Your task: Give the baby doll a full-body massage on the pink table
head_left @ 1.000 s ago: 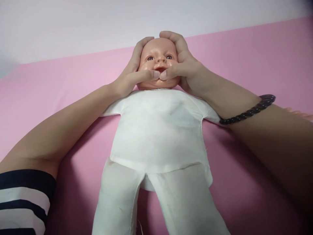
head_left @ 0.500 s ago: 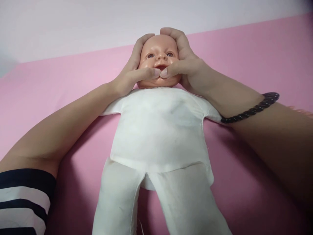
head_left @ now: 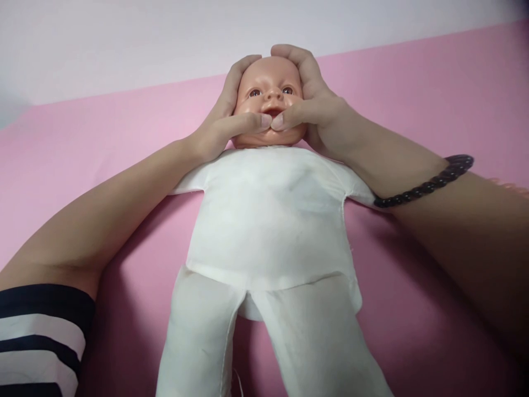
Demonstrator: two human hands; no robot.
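A baby doll (head_left: pixel 270 220) with a hard plastic head and a white cloth body lies on its back, head away from me. My left hand (head_left: pixel 221 118) cups the left side of the head, its thumb on the chin below the open mouth. From the other side my right hand (head_left: pixel 320 102) wraps round the head, and its thumb tip meets the left one just under the lower lip. The fingers curve along the temples up to the crown. Both palms hide the doll's ears and cheeks.
Under the doll lies a pink surface (head_left: pixel 124 132), with a white area (head_left: pixel 165 38) beyond its far edge. A dark beaded bracelet (head_left: pixel 425 184) circles my right wrist. Pinkish strands (head_left: pixel 512 187) show at the right edge, partly behind my forearm.
Almost nothing differs. The head and hands appear very slightly higher in the picture, and both thumbs stay on the chin.
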